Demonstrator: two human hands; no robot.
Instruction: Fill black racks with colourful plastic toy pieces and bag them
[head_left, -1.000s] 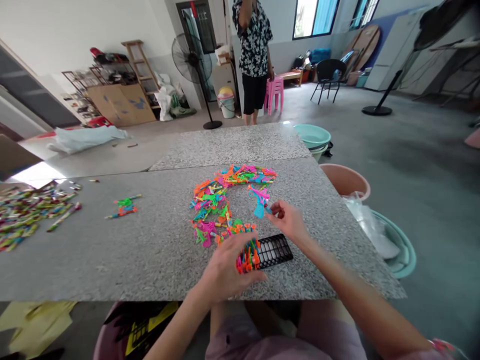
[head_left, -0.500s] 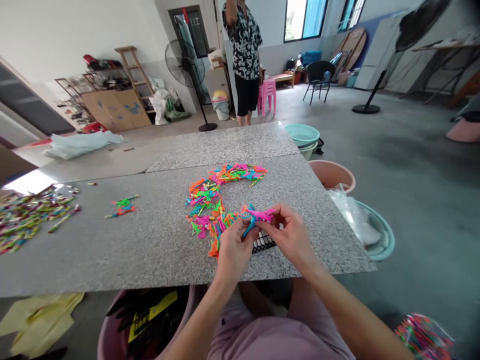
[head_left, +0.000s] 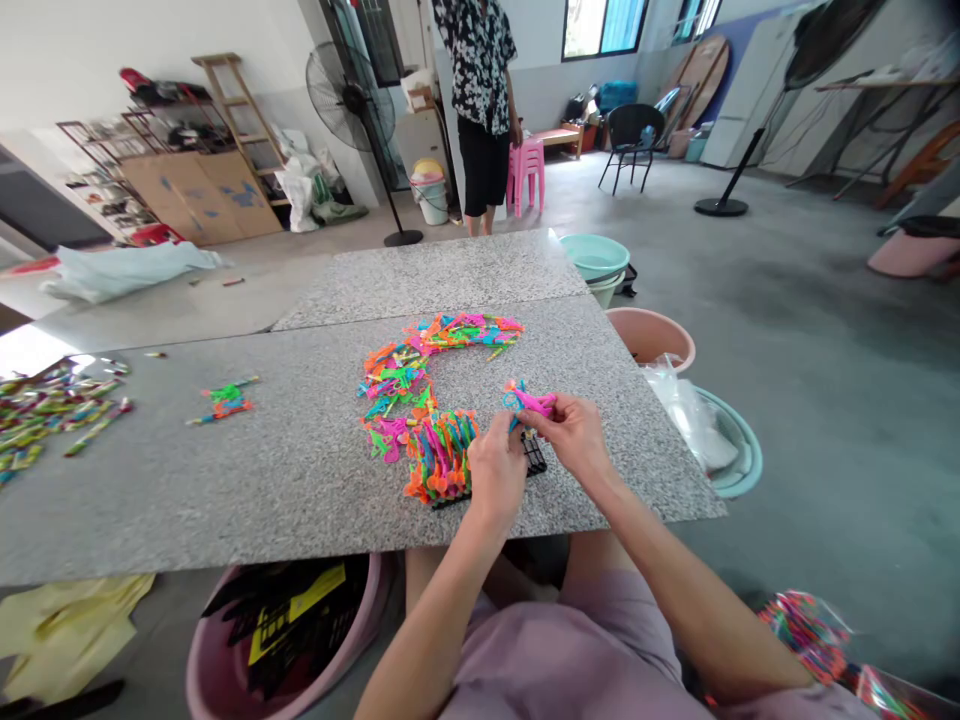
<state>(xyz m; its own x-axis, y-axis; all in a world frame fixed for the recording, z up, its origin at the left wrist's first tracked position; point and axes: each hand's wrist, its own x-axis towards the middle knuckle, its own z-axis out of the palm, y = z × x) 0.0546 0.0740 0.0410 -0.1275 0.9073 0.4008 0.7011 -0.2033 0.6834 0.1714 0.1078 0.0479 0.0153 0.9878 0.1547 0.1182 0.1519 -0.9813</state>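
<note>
Small bright plastic toy pieces [head_left: 534, 402] in pink, blue and orange are pinched between both hands, above the table. My left hand [head_left: 499, 470] is closed at their lower left, its fingertips partly hidden. My right hand [head_left: 576, 432] grips the pink part between thumb and fingers. Under the hands lies a black grid rack [head_left: 535, 455], partly covered. To the left, a tight row of similar colourful pieces [head_left: 442, 450] stands along the rack. Behind it curves a loose pile of such pieces [head_left: 397, 375].
The speckled stone table [head_left: 315, 450] also bears a small toy group [head_left: 227, 398] and a heap of striped sticks [head_left: 52, 410]. Basins [head_left: 651, 335] stand beyond the right edge. A pink tub [head_left: 199, 660] sits below the front edge. A person [head_left: 484, 100] stands behind the table.
Both hands have moved right and away from me with the toy pieces, uncovering the row along the rack. The view has shifted slightly. The standing person's raised arm has come down.
</note>
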